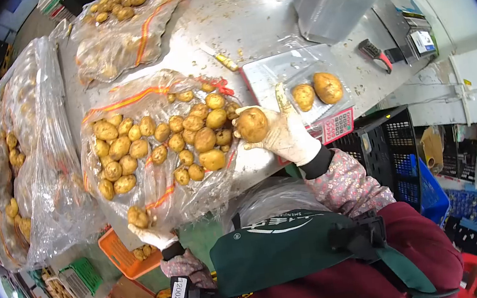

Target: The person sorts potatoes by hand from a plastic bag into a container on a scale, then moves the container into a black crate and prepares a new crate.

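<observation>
Steel tops the broad worktable (264,25), scattered with brown crumbs of dirt, in a cluttered room with a white wall (462,17) and black crates (401,145) to the right and an orange crate (112,253) low on the left. A bulging clear bag (44,114) fills the table's left side; beside it an opened bag (152,90) lies spread under loose potatoes (204,139). Stacked plastic tubs (331,7) stand at the far right, behind a scale (259,74) bearing two potatoes (328,88) on clear plastic.

Both hands are gloved in white. The right hand (282,140) grips a large potato (252,125) between the opened bag and the scale; the left hand (157,237) holds a smaller potato (138,217) at the bag's near edge. The step in hand looks like picking potatoes out singly, and the next move seems to call for a secure right-hand grip and a controlled release, without knocking the pair on the scale
</observation>
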{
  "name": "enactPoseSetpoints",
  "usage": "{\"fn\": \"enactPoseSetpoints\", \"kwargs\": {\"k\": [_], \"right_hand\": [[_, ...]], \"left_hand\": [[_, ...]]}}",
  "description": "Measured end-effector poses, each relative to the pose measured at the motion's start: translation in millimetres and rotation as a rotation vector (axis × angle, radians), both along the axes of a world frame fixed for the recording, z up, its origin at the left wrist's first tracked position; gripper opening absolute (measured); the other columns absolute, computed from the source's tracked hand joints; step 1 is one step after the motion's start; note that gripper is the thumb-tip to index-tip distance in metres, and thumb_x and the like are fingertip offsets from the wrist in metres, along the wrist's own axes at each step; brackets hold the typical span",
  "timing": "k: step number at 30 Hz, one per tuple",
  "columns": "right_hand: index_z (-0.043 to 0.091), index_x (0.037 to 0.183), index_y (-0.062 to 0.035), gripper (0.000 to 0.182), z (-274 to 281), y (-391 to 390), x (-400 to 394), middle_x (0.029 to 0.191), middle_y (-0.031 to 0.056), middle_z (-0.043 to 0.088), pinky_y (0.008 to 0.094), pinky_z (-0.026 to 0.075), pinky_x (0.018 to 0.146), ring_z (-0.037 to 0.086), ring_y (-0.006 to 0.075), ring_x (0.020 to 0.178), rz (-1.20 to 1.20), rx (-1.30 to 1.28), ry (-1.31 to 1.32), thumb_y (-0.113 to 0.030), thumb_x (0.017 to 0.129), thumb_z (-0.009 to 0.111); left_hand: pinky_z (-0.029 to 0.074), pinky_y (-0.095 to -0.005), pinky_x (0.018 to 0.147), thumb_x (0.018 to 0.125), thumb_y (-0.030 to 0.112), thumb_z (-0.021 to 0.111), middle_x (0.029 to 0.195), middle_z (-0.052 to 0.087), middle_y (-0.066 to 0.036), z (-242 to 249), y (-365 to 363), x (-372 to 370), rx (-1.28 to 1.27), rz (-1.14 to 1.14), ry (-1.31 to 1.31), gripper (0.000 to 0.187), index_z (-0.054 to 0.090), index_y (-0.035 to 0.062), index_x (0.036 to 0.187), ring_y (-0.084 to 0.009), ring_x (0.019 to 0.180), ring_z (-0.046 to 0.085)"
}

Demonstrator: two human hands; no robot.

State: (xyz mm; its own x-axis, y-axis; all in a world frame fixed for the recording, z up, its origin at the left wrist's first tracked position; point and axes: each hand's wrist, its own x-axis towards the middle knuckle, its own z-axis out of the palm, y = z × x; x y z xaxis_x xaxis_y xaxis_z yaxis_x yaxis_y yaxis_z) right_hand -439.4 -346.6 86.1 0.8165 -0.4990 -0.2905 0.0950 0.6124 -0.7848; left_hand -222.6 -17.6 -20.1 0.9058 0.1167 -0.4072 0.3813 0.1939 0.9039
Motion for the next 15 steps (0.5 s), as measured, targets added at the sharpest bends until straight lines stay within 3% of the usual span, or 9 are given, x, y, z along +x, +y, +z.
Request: {"fn": "enactPoseSetpoints", "kwargs": {"k": [2,5,6,7,9,10,11,13,15], "right_hand": [[0.044,0.133,0.0049,0.09,14,-9,-15,0.119,0.0215,0.059,0.0459,0.052,0.091,0.06,0.0348,0.108,-0.165,0.648,-0.192,-0.073,0.091,0.029],[0.046,0.131,0.0042,0.086,2,-20,-38,0.118,0.0194,0.06,0.0441,0.053,0.089,0.062,0.0323,0.106,-0.157,0.555,-0.213,-0.071,0.092,0.031],[0.05,0.126,0.0027,0.08,-3,-23,-46,0.114,0.0164,0.062,0.0403,0.053,0.087,0.063,0.0284,0.104,-0.097,0.176,-0.171,-0.069,0.092,0.037],[0.05,0.126,0.0027,0.08,-1,-25,-55,0.114,0.0164,0.062,0.0403,0.053,0.087,0.063,0.0284,0.104,-0.101,0.176,-0.174,-0.069,0.092,0.037],[0.063,0.101,-0.0042,0.023,3,-29,-70,0.096,0.0078,0.065,0.0317,0.052,0.078,0.064,0.0211,0.086,-0.426,-0.759,0.395,-0.025,0.092,0.065],[0.063,0.099,-0.0048,0.02,-2,-33,-79,0.096,0.009,0.064,0.0318,0.051,0.078,0.064,0.0223,0.086,-0.525,-0.994,0.435,-0.02,0.087,0.069],[0.063,0.097,-0.0054,0.019,-9,-40,-89,0.095,0.0103,0.063,0.032,0.05,0.077,0.063,0.0235,0.085,-0.623,-1.231,0.479,-0.015,0.083,0.073],[0.063,0.098,-0.0059,0.028,-34,-55,-109,0.099,0.012,0.062,0.0355,0.047,0.086,0.061,0.0273,0.095,-0.63,-1.271,0.529,-0.017,0.077,0.078],[0.062,0.101,-0.006,0.033,-50,-68,-123,0.107,0.013,0.061,0.0398,0.043,0.095,0.057,0.03,0.106,-0.473,-1.466,0.592,-0.016,0.075,0.078]], "left_hand": [[0.045,-0.0357,0.088,0.097,0.053,0.044,0.121,0.059,-0.01,15,-21,-13,-0.001,0.017,-0.157,0.059,0.05,0.0073,0.133,-0.0217,0.106,0.057],[0.045,-0.033,0.084,0.098,0.05,0.045,0.118,0.059,-0.009,29,-47,-24,-0.023,-0.079,-0.228,0.055,0.05,0.0078,0.133,-0.0195,0.102,0.057],[0.044,-0.0325,0.082,0.098,0.048,0.046,0.117,0.06,-0.009,33,-55,-29,-0.028,-0.126,-0.201,0.053,0.051,0.0077,0.131,-0.0188,0.099,0.056],[0.044,-0.0325,0.082,0.098,0.048,0.046,0.117,0.06,-0.009,33,-63,-35,-0.029,-0.13,-0.204,0.053,0.051,0.0077,0.131,-0.0188,0.099,0.056],[0.044,-0.0316,0.081,0.097,0.044,0.05,0.116,0.059,-0.008,33,-83,-48,-0.259,-0.4,-0.011,0.046,0.052,0.0081,0.126,-0.0184,0.095,0.055],[0.043,-0.0341,0.085,0.091,0.049,0.058,0.115,0.058,-0.009,35,-96,-53,-0.238,-0.51,0.022,0.05,0.054,0.0096,0.121,-0.0196,0.099,0.054],[0.044,-0.035,0.088,0.095,0.042,0.055,0.122,0.056,-0.011,35,-110,-64,-0.196,-0.533,-0.045,0.049,0.049,0.0075,0.13,-0.0205,0.105,0.054],[0.042,-0.0379,0.097,0.1,0.03,0.051,0.132,0.052,-0.016,35,-140,-79,-0.131,-0.546,-0.193,0.047,0.043,0.004,0.138,-0.0237,0.114,0.052],[0.041,-0.0387,0.101,0.102,0.021,0.047,0.14,0.044,-0.018,12,-147,-79,0.103,-0.664,-0.423,0.047,0.036,0.0055,0.144,-0.0261,0.122,0.048]]}}
